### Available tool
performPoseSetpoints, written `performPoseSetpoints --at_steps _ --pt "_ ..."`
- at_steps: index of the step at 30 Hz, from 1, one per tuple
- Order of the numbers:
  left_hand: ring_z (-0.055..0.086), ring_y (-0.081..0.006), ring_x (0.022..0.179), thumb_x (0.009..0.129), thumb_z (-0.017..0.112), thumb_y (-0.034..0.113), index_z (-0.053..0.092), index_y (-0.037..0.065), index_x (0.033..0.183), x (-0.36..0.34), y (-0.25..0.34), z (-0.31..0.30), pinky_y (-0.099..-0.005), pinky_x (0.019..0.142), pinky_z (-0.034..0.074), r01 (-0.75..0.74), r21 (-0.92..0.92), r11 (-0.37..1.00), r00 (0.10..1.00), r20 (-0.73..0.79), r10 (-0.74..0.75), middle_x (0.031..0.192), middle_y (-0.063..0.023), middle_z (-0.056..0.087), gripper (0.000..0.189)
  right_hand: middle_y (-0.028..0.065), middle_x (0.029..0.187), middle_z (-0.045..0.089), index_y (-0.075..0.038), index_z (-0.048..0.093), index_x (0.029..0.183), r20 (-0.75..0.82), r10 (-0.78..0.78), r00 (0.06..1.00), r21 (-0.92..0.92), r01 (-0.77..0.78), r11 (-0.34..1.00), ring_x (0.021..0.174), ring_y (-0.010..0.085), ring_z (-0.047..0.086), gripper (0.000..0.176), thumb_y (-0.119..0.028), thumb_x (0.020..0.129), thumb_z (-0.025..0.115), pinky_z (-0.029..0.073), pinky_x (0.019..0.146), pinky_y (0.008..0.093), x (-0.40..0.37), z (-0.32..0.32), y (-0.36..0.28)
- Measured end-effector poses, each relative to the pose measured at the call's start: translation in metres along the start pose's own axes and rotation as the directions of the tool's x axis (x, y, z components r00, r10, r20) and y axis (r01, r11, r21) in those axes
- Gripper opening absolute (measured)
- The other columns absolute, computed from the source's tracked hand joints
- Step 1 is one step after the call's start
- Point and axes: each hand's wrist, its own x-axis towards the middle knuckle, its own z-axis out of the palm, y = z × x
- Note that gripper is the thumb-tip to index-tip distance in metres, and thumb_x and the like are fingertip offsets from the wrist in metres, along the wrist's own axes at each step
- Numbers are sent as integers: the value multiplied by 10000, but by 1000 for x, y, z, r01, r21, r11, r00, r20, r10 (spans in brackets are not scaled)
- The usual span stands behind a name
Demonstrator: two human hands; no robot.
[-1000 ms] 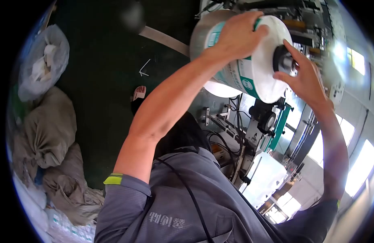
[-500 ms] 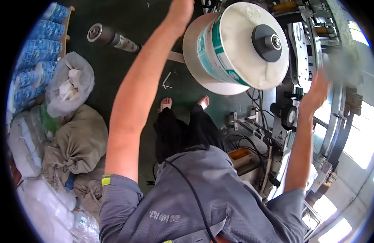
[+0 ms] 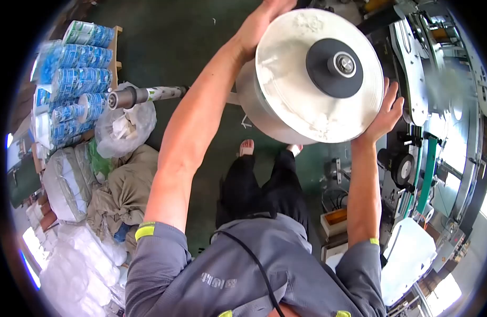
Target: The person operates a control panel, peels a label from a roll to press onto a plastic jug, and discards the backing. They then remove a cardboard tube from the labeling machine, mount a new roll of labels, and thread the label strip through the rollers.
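Note:
A large white roll (image 3: 285, 68) with a black hub and metal spindle end faces me at upper center. My left hand (image 3: 264, 24) lies along its upper left edge, fingers stretched out and partly cut off by the frame's top. At the roll's lower right rim, my right hand (image 3: 383, 113) rests with its palm side against the edge and its fingers spread. Neither hand is wrapped around anything visible. The far side of the roll is hidden.
A metal shaft (image 3: 148, 95) sticks out to the left, beyond my left forearm. Blue-printed rolls (image 3: 82, 82) are stacked at the far left, above plastic bags and a cloth sack (image 3: 130, 182). Machinery with a black wheel (image 3: 404, 168) stands on the right.
My right hand has moved left from beside the machine onto the roll's rim. My left hand has come down to the roll's edge. The view has shifted, and the roll's flat face now shows more fully.

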Motion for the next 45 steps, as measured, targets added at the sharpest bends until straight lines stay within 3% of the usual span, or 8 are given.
performPoseSetpoints --at_steps 5,8,11,17,18,26,37,45 --pt "95 -296 1600 1020 259 744 131 -12 1636 4 -2 -10 -446 1292 108 -69 93 993 973 -212 88 1726 -201 78 983 133 1695 247 -67 229 1638 41 9 999 -141 -3 990 1531 309 315 731 -519 1079 367 277 1250 463 0 -11 -11" --pt "312 -343 1521 1023 343 698 422 -24 1515 -47 -9 1 -440 1263 194 -269 170 948 806 -499 318 1624 -221 366 878 159 1644 364 -31 351 1587 453 -239 859 -649 501 573 1502 314 381 722 -376 1019 632 323 1224 463 7 -2 -66" --pt "485 -341 1398 1007 544 559 472 -75 1458 -108 -53 41 -446 1175 350 -437 400 806 585 -554 592 1471 -235 530 781 104 1622 423 -163 441 1567 859 145 492 -502 864 44 1479 303 428 814 -197 856 835 373 1209 458 3 67 -119" --pt "228 -432 1534 710 819 721 84 -58 1609 -159 -114 108 -516 1239 214 -331 656 678 614 -396 683 1657 -305 168 1398 62 1584 462 -257 503 1509 653 697 297 -242 954 -179 1368 334 532 879 41 737 799 522 1068 434 13 133 -107" --pt "190 -455 1543 634 888 701 57 -55 1610 -161 -122 107 -541 1240 199 -203 846 492 606 -286 742 1656 -327 133 1488 71 1555 487 -259 499 1510 646 700 305 -213 952 -218 1321 344 565 886 38 731 800 545 1022 430 9 137 -107" --pt "136 -513 1545 574 872 725 186 10 1619 -152 -137 108 -708 1190 97 -237 811 534 512 -363 779 1675 -275 158 1440 119 1512 528 -248 501 1517 537 736 412 -198 910 -365 1233 371 620 987 13 638 865 541 1020 428 -3 163 -95" --pt "143 -513 1549 616 874 706 194 -28 1604 -153 -138 112 -679 1204 84 -253 789 559 517 -378 768 1662 -309 174 1406 141 1328 691 -173 571 1489 473 615 631 -435 774 -459 1115 256 701 1014 -165 558 971 561 980 381 -9 167 -86" --pt "180 -523 1535 670 806 758 226 -40 1589 -154 -136 112 -691 1191 99 -223 818 530 492 -375 786 1651 -313 204 1348 125 764 729 106 699 1214 166 477 863 -605 471 -642 665 158 700 1037 -802 720 767 573 672 304 14 172 -74"
